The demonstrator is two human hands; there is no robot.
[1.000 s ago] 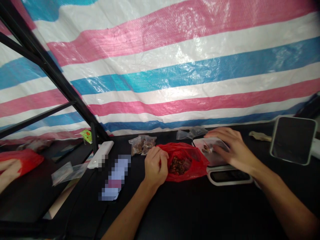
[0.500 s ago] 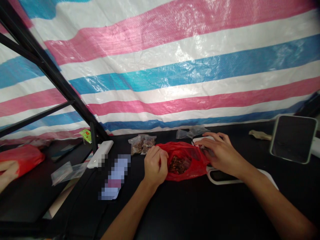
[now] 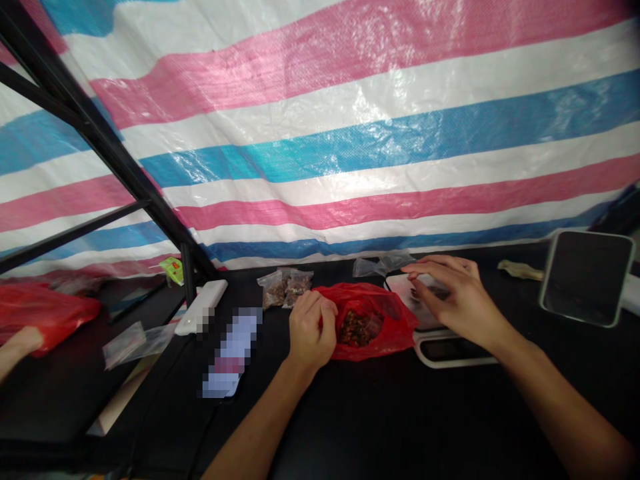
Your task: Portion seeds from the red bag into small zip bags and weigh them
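Note:
My left hand [image 3: 313, 333] is closed on the left rim of a red plastic bag [image 3: 395, 340]. The bag lies with its mouth open, and small brown dried pieces [image 3: 357, 328] show inside it. To the right stands a white digital scale [image 3: 425, 361] with a dark display at its front. My right hand [image 3: 463, 297] hovers over the scale's plate with fingers stretched out and thumb apart. A few dark bits [image 3: 416, 293] lie on the plate under the fingers, partly covered by the hand.
Two filled zip bags [image 3: 286, 288] lie behind my left hand, and flat clear bags [image 3: 383, 265] behind the scale. A white power strip [image 3: 203, 308] and a blurred-out phone-like object [image 3: 233, 353] lie left. Far left, another person's hand [image 3: 23, 347] touches a red bag [image 3: 65, 313]. A tablet-like panel [image 3: 587, 279] stands right.
My right hand has moved right, away from the red bag's edge, uncovering more of the scale's plate and display. My left hand stays on the bag. The other person's hand and red bag have shifted.

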